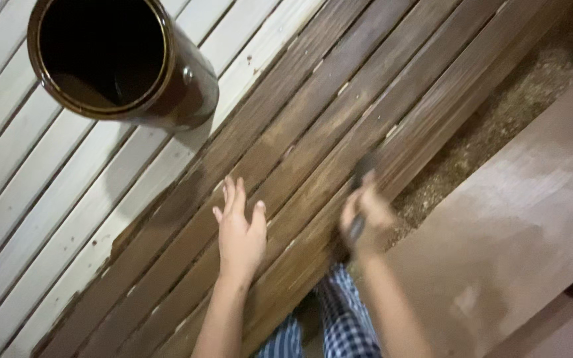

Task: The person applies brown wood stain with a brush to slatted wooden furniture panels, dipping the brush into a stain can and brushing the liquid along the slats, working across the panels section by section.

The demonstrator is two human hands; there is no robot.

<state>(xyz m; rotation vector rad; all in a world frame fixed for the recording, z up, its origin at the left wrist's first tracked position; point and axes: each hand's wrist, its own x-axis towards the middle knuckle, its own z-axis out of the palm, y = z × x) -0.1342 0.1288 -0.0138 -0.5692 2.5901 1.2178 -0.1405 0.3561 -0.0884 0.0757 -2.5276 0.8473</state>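
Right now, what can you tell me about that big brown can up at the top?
The brown can is a round, shiny, open-topped tin, dark and stained inside, with a thin golden rim. A small stud shows on its side. It stands upright on the pale, unstained slats, casting a shadow. Neither hand touches it.

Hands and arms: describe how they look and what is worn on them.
Both forearms are bare, with no sleeves, gloves, rings or watch visible. The left hand appears sharp, slim-fingered with short nails. The right hand is motion-blurred, so its details cannot be told. Blue-and-white checked fabric shows below.
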